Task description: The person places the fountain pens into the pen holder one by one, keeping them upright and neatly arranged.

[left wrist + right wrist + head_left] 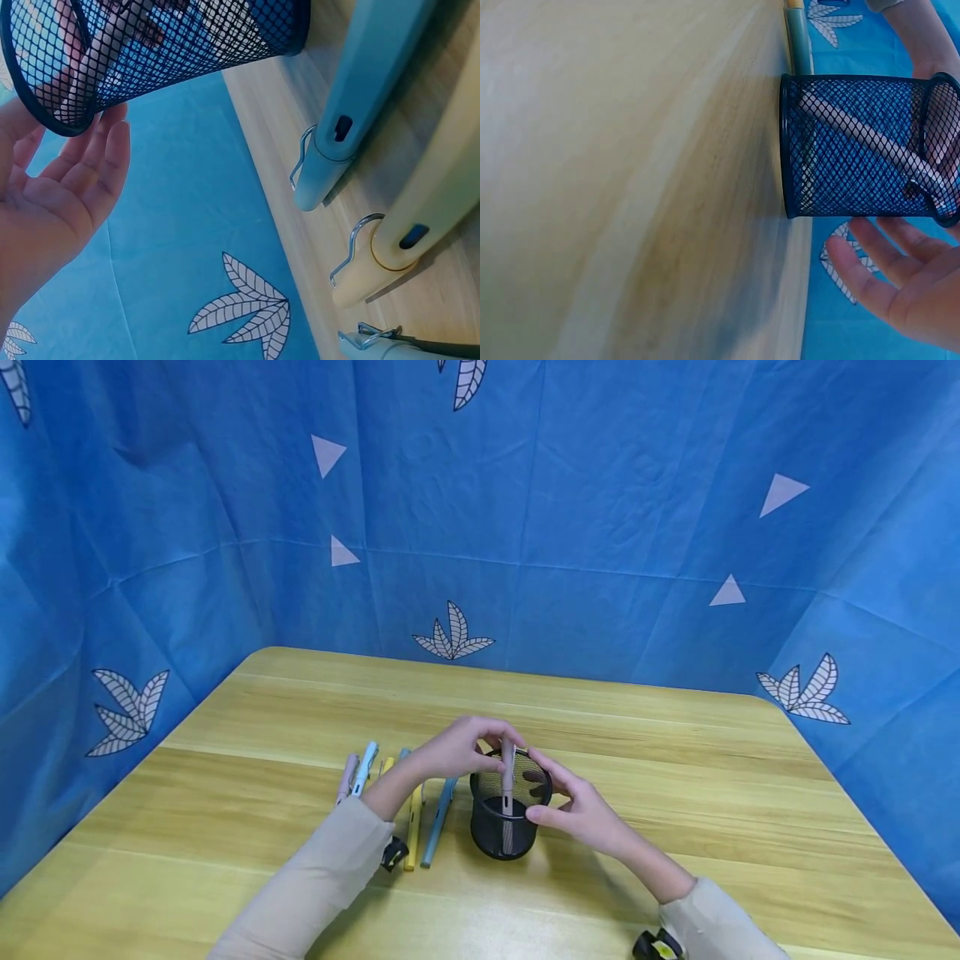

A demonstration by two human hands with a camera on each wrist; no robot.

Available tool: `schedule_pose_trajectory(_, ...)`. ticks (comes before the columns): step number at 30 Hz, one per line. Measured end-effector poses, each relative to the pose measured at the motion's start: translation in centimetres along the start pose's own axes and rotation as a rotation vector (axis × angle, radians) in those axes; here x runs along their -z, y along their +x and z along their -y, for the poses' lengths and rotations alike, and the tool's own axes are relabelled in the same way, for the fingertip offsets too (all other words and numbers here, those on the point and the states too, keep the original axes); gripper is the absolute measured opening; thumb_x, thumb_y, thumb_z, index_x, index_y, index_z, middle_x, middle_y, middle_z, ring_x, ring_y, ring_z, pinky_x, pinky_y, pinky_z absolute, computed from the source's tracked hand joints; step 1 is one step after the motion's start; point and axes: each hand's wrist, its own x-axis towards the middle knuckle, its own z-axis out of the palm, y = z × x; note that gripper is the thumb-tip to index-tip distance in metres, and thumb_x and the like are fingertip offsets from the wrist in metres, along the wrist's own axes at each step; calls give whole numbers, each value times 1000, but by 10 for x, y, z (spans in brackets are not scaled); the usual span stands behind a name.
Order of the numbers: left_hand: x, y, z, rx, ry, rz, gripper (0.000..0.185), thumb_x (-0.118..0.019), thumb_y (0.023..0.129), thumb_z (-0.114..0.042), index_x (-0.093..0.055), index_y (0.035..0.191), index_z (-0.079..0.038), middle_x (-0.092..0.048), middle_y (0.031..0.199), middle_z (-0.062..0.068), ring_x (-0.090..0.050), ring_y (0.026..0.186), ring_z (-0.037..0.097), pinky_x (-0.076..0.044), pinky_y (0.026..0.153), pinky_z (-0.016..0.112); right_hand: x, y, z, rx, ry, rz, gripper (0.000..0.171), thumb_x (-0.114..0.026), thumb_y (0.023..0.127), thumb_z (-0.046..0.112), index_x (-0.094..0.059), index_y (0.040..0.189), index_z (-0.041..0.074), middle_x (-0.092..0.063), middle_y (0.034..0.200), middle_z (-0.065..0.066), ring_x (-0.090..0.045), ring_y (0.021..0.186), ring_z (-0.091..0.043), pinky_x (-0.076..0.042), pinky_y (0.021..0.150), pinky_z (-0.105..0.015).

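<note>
A black mesh pen holder [504, 843] stands upright on the table. Inside it a greyish-purple pen [507, 781] leans, its lower end visible through the mesh in the right wrist view. My left hand [465, 749] pinches that pen's upper end between thumb and fingers, above the rim. At the holder's right side my right hand [592, 818] touches the rim with thumb and forefinger, its fingers fairly straight. Left of the holder lie a blue pen [438, 827] and a yellow pen [413, 835]. A light blue pen [365, 767] and a purple pen [347, 777] lie farther left.
The left forearm partly hides the row of pens, including another yellow pen [387, 765]. The wooden table [675, 752] extends to both sides. A blue cloth [585, 510] with leaf and triangle prints hangs behind it.
</note>
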Motion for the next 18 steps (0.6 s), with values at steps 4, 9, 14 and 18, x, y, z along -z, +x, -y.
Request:
schedule_pose_trajectory(4, 1, -1, -1, -9, 10, 4, 33, -64, 80, 0, -59, 112, -6, -60, 92, 1, -56, 92, 18, -47, 74, 26, 0, 0, 0, 0, -4, -1, 68, -62, 85, 14, -25, 140, 2, -30, 137, -25, -39, 116, -42, -52, 66, -31)
schedule_pose_trajectory(9, 3, -3, 0, -23, -5, 4, 37, -64, 81, -3, -57, 117, -4, -59, 106, 7, -56, 95, 21, -47, 78, 30, 0, 0, 0, -6, -3, -3, 68, -63, 84, 15, -25, 140, 1, -31, 134, -29, -41, 113, -43, -52, 65, -31)
schedule_pose_trajectory(14, 4, -5, 1, 2, -25, -3, 40, -63, 83, -6, -53, 122, -4, -56, 113, 10, -55, 96, 23, -48, 76, 31, 0, 0, -1, -7, -5, -5, 69, -62, 85, 15, -24, 140, 0, -31, 134, -29, -40, 114, -43, -52, 66, -30)
schedule_pose_trajectory(18, 5, -6, 1, 17, -36, -20, 40, -61, 85, -9, -51, 123, -5, -56, 113, 10, -56, 94, 22, -48, 75, 30, 0, 0, -1, -12, -3, -8, 68, -62, 85, 15, -24, 140, 1, -29, 136, -28, -40, 114, -42, -52, 67, -30)
